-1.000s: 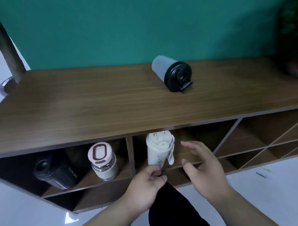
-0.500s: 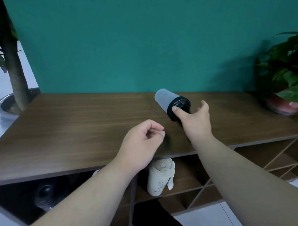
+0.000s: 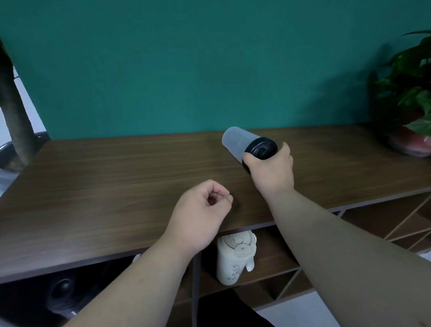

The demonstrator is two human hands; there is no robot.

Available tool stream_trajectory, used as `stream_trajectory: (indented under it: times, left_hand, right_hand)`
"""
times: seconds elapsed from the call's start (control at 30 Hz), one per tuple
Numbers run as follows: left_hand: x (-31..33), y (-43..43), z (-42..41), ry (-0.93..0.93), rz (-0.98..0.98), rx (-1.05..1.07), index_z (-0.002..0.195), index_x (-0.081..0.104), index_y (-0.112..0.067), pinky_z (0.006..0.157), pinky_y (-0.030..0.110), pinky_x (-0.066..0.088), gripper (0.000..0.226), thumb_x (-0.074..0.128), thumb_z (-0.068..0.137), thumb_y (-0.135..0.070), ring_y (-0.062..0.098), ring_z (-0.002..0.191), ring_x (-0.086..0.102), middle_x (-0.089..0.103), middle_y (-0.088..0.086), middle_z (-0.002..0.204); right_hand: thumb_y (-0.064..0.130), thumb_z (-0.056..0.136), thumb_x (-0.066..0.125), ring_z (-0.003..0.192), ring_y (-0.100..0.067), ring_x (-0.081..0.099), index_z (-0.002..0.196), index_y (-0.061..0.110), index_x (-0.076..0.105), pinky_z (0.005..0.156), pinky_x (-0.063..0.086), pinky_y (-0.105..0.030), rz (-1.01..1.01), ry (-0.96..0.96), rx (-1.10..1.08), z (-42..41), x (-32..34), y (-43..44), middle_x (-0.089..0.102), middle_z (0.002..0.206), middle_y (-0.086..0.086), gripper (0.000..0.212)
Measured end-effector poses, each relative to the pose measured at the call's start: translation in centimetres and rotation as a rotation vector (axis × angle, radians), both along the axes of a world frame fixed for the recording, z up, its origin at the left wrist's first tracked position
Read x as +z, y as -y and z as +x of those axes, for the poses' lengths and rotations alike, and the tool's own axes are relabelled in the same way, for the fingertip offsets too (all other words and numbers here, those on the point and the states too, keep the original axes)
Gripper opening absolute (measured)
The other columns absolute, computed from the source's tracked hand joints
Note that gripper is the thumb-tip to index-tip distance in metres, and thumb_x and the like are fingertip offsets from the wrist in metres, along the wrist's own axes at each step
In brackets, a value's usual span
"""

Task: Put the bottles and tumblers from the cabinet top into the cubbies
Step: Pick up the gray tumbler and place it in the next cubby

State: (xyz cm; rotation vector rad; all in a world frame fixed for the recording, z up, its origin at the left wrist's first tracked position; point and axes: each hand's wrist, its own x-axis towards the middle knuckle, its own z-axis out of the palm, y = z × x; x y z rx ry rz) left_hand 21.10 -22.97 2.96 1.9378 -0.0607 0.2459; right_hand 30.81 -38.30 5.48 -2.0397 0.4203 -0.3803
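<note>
A frosted grey tumbler [image 3: 235, 143] with a black lid lies on its side on the brown wooden cabinet top [image 3: 117, 181], its lid toward me. My right hand [image 3: 271, 171] is closed around the lid end. My left hand [image 3: 201, 217] hovers over the front of the cabinet top, fingers curled with nothing in them. In the cubbies below, a cream bottle [image 3: 233, 259] lies in the middle one and a black bottle [image 3: 61, 291] in the left one. My left forearm hides a third bottle.
A potted plant [image 3: 414, 92] in a red pot stands at the right end of the cabinet top. A tree trunk [image 3: 9, 102] in a metal planter rises at the far left. Diagonal cubbies [image 3: 394, 220] lie to the right. A teal wall stands behind.
Both hands have risen from the cubbies to the cabinet top. My right hand has reached the tumbler and closed on its lid end. The view has tilted upward.
</note>
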Motion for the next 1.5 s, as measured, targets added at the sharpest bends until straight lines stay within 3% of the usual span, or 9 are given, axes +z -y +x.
stream_trajectory:
  times: [0.1, 0.33, 0.5, 0.6, 0.7, 0.8, 0.97, 1.23, 1.5]
  left_hand:
    - [-0.1, 0.0, -0.3, -0.003, -0.022, 0.016, 0.084, 0.065, -0.035, 0.068, 0.006, 0.043, 0.021, 0.075, 0.091, -0.018, -0.001, 0.073, 0.061, 0.069, -0.011, 0.081]
    - [0.2, 3.3, -4.5, 0.051, -0.070, -0.030, 0.125, 0.036, -0.052, 0.080, 0.001, 0.046, 0.076, 0.083, 0.083, -0.011, -0.017, 0.116, 0.049, 0.043, -0.017, 0.139]
    - [-2.6, 8.6, -7.9, 0.033, 0.293, -0.221, 0.158, 0.019, -0.039, 0.114, 0.006, 0.014, 0.095, 0.080, 0.086, -0.029, -0.010, 0.144, 0.019, 0.024, -0.025, 0.151]
    - [-5.3, 11.5, -7.9, -0.143, 0.253, -0.362, 0.146, 0.027, -0.059, 0.116, 0.024, 0.034, 0.090, 0.081, 0.080, -0.031, -0.001, 0.143, 0.036, 0.042, -0.026, 0.149]
    - [-9.4, 13.7, -6.9, -0.202, 0.155, -0.322, 0.113, 0.036, -0.076, 0.102, 0.020, 0.048, 0.083, 0.085, 0.067, -0.027, -0.007, 0.125, 0.054, 0.059, -0.027, 0.127]
    - [-13.8, 15.5, -5.2, -0.232, 0.102, -0.241, 0.127, 0.045, -0.059, 0.103, 0.026, 0.051, 0.084, 0.093, 0.058, -0.052, -0.003, 0.124, 0.057, 0.060, -0.024, 0.128]
    - [-22.3, 16.8, -0.7, -0.256, 0.189, -0.217, 0.145, 0.043, -0.048, 0.107, 0.039, 0.053, 0.086, 0.082, 0.069, -0.057, 0.010, 0.132, 0.056, 0.057, -0.016, 0.140]
    - [-26.2, 16.8, 2.8, -0.229, 0.230, -0.100, 0.149, 0.044, -0.017, 0.109, 0.018, 0.044, 0.076, 0.083, 0.083, -0.019, -0.003, 0.128, 0.051, 0.056, -0.014, 0.136]
    - [-27.4, 17.2, 3.7, -0.397, 0.225, -0.032, 0.141, 0.046, -0.012, 0.092, 0.015, 0.042, 0.069, 0.083, 0.084, -0.028, 0.009, 0.122, 0.058, 0.062, -0.011, 0.125]
  right_hand:
    - [0.044, 0.072, 0.075, 0.136, -0.026, 0.048, 0.159, 0.025, 0.017, 0.094, 0.040, -0.035, 0.081, 0.020, 0.055, -2.1, 0.3, 1.5, 0.038, 0.156, -0.001, 0.106]
    - [0.018, 0.079, 0.077, 0.114, -0.010, 0.064, 0.142, 0.037, 0.049, 0.098, 0.052, -0.037, 0.163, 0.098, 0.453, -11.5, 1.7, 9.8, 0.066, 0.125, 0.011, 0.071]
    - [0.032, 0.059, 0.079, 0.115, -0.003, 0.063, 0.133, 0.047, 0.054, 0.087, 0.053, -0.019, -0.011, 0.028, 0.695, -15.6, 2.3, 16.5, 0.064, 0.120, 0.023, 0.079]
    - [0.023, 0.063, 0.082, 0.126, 0.000, 0.054, 0.135, 0.043, 0.052, 0.095, 0.048, -0.016, -0.099, -0.044, 0.784, -16.1, 0.5, 17.9, 0.055, 0.126, 0.027, 0.081]
    - [0.018, 0.067, 0.082, 0.136, 0.002, 0.044, 0.140, 0.042, 0.043, 0.106, 0.044, -0.022, -0.156, -0.049, 0.805, -15.8, -3.5, 17.8, 0.042, 0.140, 0.026, 0.087]
    - [0.029, 0.067, 0.086, 0.130, 0.012, 0.042, 0.141, 0.053, 0.030, 0.106, 0.045, -0.019, -0.096, -0.095, 0.630, -15.1, -7.8, 16.3, 0.032, 0.143, 0.029, 0.096]
    - [0.047, 0.062, 0.091, 0.140, -0.010, 0.041, 0.157, 0.033, 0.015, 0.106, 0.041, -0.025, -0.055, -0.204, 0.354, -12.1, -13.4, 14.2, 0.029, 0.158, 0.010, 0.122]
    - [0.036, 0.064, 0.092, 0.123, 0.001, 0.045, 0.152, 0.032, 0.027, 0.094, 0.042, -0.017, -0.139, -0.233, 0.530, -6.3, -16.9, 14.8, 0.036, 0.149, 0.014, 0.109]
    - [0.028, 0.060, 0.095, 0.125, -0.008, 0.055, 0.143, 0.031, 0.040, 0.103, 0.050, -0.028, -0.102, -0.315, 0.697, -3.5, -17.6, 16.1, 0.048, 0.141, 0.011, 0.099]
